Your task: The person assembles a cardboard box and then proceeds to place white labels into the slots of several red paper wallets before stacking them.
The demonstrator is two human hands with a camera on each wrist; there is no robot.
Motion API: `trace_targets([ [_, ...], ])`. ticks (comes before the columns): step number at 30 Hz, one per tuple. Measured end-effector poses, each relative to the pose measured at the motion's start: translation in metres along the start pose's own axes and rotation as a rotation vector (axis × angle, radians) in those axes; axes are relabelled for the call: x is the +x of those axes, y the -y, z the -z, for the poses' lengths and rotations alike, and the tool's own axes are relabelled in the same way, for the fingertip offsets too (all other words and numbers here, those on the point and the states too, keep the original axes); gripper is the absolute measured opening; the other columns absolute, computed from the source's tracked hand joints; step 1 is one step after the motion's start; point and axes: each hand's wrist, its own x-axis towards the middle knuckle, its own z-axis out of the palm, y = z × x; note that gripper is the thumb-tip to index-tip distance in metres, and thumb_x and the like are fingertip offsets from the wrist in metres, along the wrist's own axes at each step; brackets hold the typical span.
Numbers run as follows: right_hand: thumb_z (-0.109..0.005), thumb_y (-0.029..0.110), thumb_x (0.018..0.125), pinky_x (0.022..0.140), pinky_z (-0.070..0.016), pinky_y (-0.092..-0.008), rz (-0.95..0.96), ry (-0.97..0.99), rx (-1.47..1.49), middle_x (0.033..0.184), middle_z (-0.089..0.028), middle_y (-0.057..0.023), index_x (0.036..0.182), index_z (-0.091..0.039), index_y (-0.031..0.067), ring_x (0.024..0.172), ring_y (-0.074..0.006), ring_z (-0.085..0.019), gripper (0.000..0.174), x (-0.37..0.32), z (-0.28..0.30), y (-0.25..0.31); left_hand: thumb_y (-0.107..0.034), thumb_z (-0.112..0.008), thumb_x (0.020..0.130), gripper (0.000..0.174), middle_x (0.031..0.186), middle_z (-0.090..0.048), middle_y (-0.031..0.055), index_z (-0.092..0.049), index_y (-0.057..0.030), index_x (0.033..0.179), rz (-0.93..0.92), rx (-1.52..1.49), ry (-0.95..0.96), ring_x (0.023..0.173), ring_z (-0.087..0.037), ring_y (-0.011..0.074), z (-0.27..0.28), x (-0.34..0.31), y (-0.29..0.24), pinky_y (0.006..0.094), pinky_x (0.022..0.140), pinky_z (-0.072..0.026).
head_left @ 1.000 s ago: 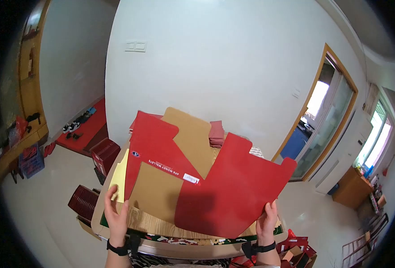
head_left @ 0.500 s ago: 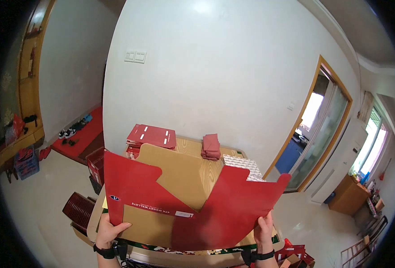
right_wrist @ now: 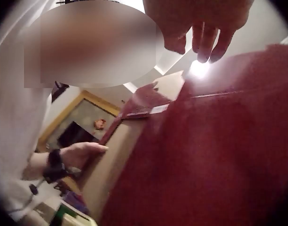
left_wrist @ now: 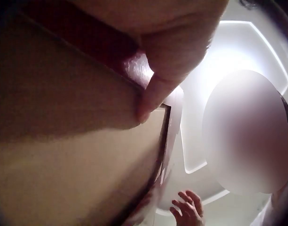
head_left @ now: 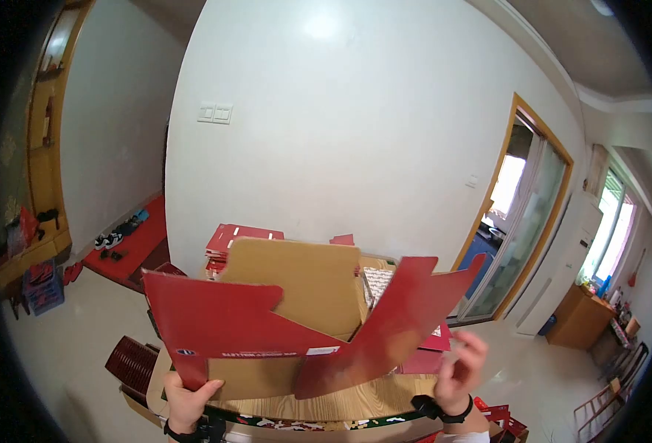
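Fingers of the left hand (head_left: 185, 403) are clamped on the lower left corner of a large red and brown cardboard sheet (head_left: 289, 336), with the thumb laid over the near side and the other fingers behind it. The fingers of the right hand (head_left: 461, 371) are loosely bent and slightly apart, raised beside the sheet's right part; in the head view a gap shows between that hand and the cardboard. Both wrists wear black straps, the right one (head_left: 444, 411) plainer to see. The cardboard is held up above the near part of a wood-grain table (head_left: 326, 403), folded and leaning, with pointed red flaps to the left and right and a tall brown panel (head_left: 296, 273) at the back. A small white label (head_left: 323, 351) sits near its middle, beside a line of pale print too blurred to read. Behind it on the table are a stack of red card pieces (head_left: 248, 232) at the far left and a white patterned box (head_left: 376, 283) to the right of the brown panel. Farther out, a dark red ribbed bundle (head_left: 134, 360) stands on the floor at the left, near a red mat (head_left: 149, 232) with shoes (head_left: 109, 241). Beyond the table rises a white wall (head_left: 340, 111), with a glass sliding door (head_left: 526, 214) to its right
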Motion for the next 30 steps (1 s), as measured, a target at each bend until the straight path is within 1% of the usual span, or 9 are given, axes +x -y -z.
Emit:
trace_targets([
  [3, -0.064, -0.003, 0.070, 0.073, -0.0532, -0.0343, 0.203, 0.265, 0.151, 0.111, -0.057, -0.0170, 0.112, -0.055, 0.0013, 0.090, -0.0280, -0.063, 0.043, 0.032, -0.022, 0.033, 0.001, -0.075, 0.068, 0.012, 0.066, -0.064, 0.0031, -0.064, 0.0037, 0.070, -0.020, -0.043, 0.012, 0.060, -0.057, 0.0079, -0.006, -0.005, 0.019, 0.0244, 0.055, -0.0454],
  [6, -0.068, 0.000, 0.070, 0.065, -0.0539, -0.0290, 0.149, 0.282, 0.133, 0.111, -0.057, -0.0171, 0.116, -0.053, 0.0012, 0.085, -0.0250, -0.065, 0.048, 0.038, -0.045, 0.042, 0.000, -0.076, 0.068, 0.013, 0.065, -0.064, 0.0024, -0.064, 0.0042, 0.071, 0.013, -0.022, 0.051, 0.059, -0.055, 0.0067, -0.013, -0.010, 0.021, 0.0235, 0.054, -0.0443],
  [9, -0.069, 0.001, 0.072, 0.064, -0.0535, -0.0274, 0.089, 0.291, 0.171, 0.106, -0.060, -0.0166, 0.117, -0.053, 0.0005, 0.081, -0.0235, -0.065, 0.048, 0.037, -0.057, 0.041, -0.006, -0.076, 0.068, 0.018, 0.069, -0.064, 0.0045, -0.063, 0.0037, 0.077, 0.065, 0.004, 0.108, 0.060, -0.056, 0.0100, -0.010, -0.010, 0.018, 0.0261, 0.056, -0.0459],
  [10, -0.068, -0.002, 0.073, 0.067, -0.0531, -0.0271, -0.003, 0.349, 0.191, 0.095, -0.061, -0.0145, 0.115, -0.053, 0.0002, 0.080, -0.0218, -0.064, 0.045, 0.041, -0.055, 0.048, -0.006, -0.076, 0.068, 0.018, 0.067, -0.064, 0.0042, -0.063, 0.0036, 0.077, 0.073, 0.017, 0.111, 0.059, -0.056, 0.0096, -0.009, -0.010, 0.017, 0.0259, 0.055, -0.0455],
  [18, -0.073, 0.006, 0.072, 0.054, -0.0508, -0.0260, -0.044, 0.523, 0.116, 0.090, -0.062, -0.0109, 0.098, -0.057, 0.0019, 0.064, -0.0176, -0.065, 0.031, 0.041, -0.059, 0.052, -0.002, -0.073, 0.072, 0.012, 0.061, -0.061, 0.0014, -0.063, 0.0036, 0.069, 0.018, 0.113, 0.071, 0.057, -0.052, 0.0057, -0.013, -0.011, 0.019, 0.0233, 0.053, -0.0426],
  [21, -0.072, 0.015, 0.074, 0.051, -0.0485, -0.0266, -0.022, 0.578, 0.131, 0.079, -0.061, -0.0078, 0.094, -0.057, 0.0052, 0.062, -0.0181, -0.064, 0.027, 0.035, -0.055, 0.056, -0.001, -0.071, 0.070, 0.012, 0.064, -0.061, 0.0026, -0.063, 0.0034, 0.077, -0.002, 0.176, 0.030, 0.059, -0.053, 0.0070, -0.011, -0.010, 0.036, 0.0237, 0.055, -0.0432],
  [23, -0.071, 0.021, 0.076, 0.049, -0.0461, -0.0276, 0.002, 0.599, 0.153, 0.073, -0.058, -0.0056, 0.092, -0.056, 0.0068, 0.060, -0.0189, -0.060, 0.026, 0.028, -0.053, 0.061, 0.000, -0.070, 0.068, 0.021, 0.070, -0.062, 0.0043, -0.061, 0.0032, 0.087, -0.043, 0.154, -0.033, 0.064, -0.055, 0.0093, -0.013, -0.006, 0.052, 0.0250, 0.060, -0.0445],
  [24, -0.073, 0.022, 0.074, 0.047, -0.0463, -0.0261, 0.036, 0.635, 0.098, 0.074, -0.063, -0.0027, 0.086, -0.061, 0.0070, 0.059, -0.0175, -0.063, 0.023, 0.025, -0.052, 0.063, 0.000, -0.069, 0.067, 0.026, 0.073, -0.062, 0.0051, -0.061, 0.0030, 0.091, -0.062, 0.144, -0.064, 0.067, -0.056, 0.0105, -0.014, -0.005, 0.058, 0.0257, 0.062, -0.0451],
  [30, -0.075, 0.023, 0.071, 0.044, -0.0415, -0.0248, 0.162, 0.641, 0.109, 0.069, -0.061, 0.0000, 0.078, -0.063, 0.0112, 0.052, -0.0132, -0.056, 0.019, 0.024, -0.049, 0.073, 0.002, -0.069, 0.065, 0.058, 0.104, -0.059, 0.0100, -0.046, 0.0004, 0.119, -0.065, 0.118, 0.008, 0.095, -0.057, 0.0176, -0.017, -0.003, 0.071, 0.0289, 0.082, -0.0444],
])
